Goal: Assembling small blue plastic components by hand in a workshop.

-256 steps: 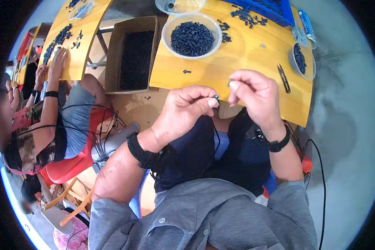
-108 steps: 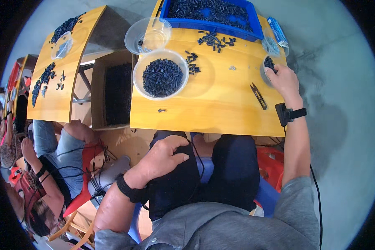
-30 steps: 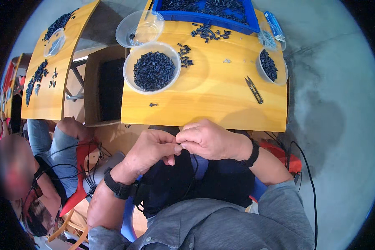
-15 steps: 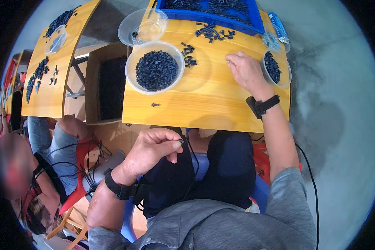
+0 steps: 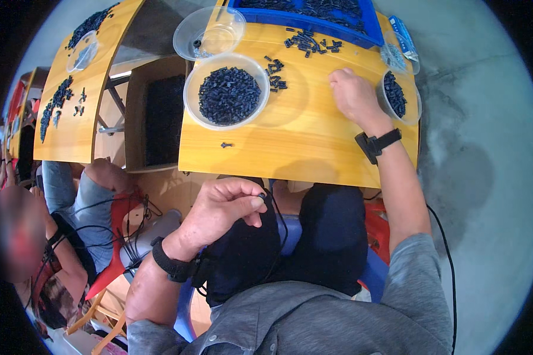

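My left hand (image 5: 224, 207), above my lap in front of the table edge, pinches a small black plastic part (image 5: 262, 196) between thumb and forefinger. Over the right side of the wooden table (image 5: 290, 148), my right hand (image 5: 356, 97) is closed with its fingers curled under; whatever they hold is hidden. Beside it on the right stands a clear tub of dark parts (image 5: 395, 94). A larger round tub (image 5: 228, 92), filled with small black parts, stands to the left. One loose black piece (image 5: 227, 145) lies near the front edge.
A blue tray (image 5: 314, 18) of black parts sits at the back, with loose pieces (image 5: 311, 42) before it. Another clear tub (image 5: 209, 35) stands back left. A cardboard box (image 5: 137, 118) fills the gap towards the neighbouring table (image 5: 71, 139), where another person sits.
The whole view has shifted slightly. My right hand's fingertips have curled further under, so the small tip that showed between them is hidden. My left hand keeps its pinch on the black part.
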Available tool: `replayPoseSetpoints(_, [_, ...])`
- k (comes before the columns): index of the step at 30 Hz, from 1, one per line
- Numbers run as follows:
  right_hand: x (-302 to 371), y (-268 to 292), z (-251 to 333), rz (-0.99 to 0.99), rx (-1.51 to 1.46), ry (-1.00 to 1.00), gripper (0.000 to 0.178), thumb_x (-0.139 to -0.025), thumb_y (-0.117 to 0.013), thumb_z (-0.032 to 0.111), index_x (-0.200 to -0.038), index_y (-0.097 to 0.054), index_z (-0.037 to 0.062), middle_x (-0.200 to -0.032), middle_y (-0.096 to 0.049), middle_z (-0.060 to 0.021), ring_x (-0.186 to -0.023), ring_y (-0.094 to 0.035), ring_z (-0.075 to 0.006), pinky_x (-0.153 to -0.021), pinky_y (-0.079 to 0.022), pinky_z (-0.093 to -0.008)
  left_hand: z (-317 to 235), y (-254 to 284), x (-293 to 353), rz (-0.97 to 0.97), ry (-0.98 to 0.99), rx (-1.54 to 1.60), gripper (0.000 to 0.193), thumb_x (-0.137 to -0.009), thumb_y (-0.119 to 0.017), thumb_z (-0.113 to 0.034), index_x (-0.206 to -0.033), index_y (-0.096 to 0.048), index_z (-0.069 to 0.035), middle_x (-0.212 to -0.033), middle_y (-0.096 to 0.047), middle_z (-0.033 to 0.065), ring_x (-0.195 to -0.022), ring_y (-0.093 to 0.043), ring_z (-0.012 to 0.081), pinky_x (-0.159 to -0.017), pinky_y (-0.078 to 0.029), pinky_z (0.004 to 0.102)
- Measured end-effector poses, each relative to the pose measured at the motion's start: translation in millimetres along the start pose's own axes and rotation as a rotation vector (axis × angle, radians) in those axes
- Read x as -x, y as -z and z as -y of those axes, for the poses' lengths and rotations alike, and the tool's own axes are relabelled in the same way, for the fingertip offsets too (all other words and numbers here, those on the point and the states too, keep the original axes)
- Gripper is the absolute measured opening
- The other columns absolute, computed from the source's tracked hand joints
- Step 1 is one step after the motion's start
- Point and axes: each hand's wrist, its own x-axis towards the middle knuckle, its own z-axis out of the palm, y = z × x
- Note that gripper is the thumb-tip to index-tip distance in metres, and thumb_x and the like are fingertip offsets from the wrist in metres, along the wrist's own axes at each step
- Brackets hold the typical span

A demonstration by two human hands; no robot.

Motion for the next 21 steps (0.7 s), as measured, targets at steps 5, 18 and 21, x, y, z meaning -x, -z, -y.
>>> replayPoseSetpoints(5, [8, 8, 11, -0.148, -0.452, -0.256, 0.01, -0.088, -0.054, 0.01, -0.092, -0.058, 0.0029, -0.079, -0.059, -0.0115, -0.066, -0.06, -0.0229, -0.063, -0.051, -0.0378, 8, -1, -1, 0.001, -0.052, -0.062, 0.009, -0.089, -0.059, -0.002, -0.095, -0.065, 0.001, -0.082, -0.066, 0.006, -0.067, -0.063, 0.0117, -0.064, -0.052, 0.0244])
replayPoseSetpoints(18, [65, 27, 128, 0.103, -1.586, -0.492, 0.012, -0.094, -0.053, 0.009, -0.099, -0.058, -0.001, -0.087, -0.061, -0.007, -0.064, -0.061, -0.0114, -0.057, -0.053, -0.0258, 6, -6, 2, -0.081, -0.282, -0.026, 0.011, -0.09, -0.062, -0.007, -0.097, -0.064, 0.0, -0.085, -0.067, 0.0059, -0.068, -0.062, 0.011, -0.066, -0.051, 0.0232])
replayPoseSetpoints(21, [80, 28, 150, 0.072, -1.53, -0.458, 0.011, -0.093, -0.054, 0.008, -0.097, -0.059, -0.0017, -0.079, -0.062, -0.0063, -0.061, -0.06, -0.0103, -0.057, -0.052, -0.0246, 7, -6, 2, -0.073, -0.353, -0.022, 0.014, -0.089, -0.063, -0.009, -0.099, -0.065, 0.0, -0.087, -0.067, 0.0051, -0.071, -0.063, 0.0105, -0.069, -0.051, 0.0227])
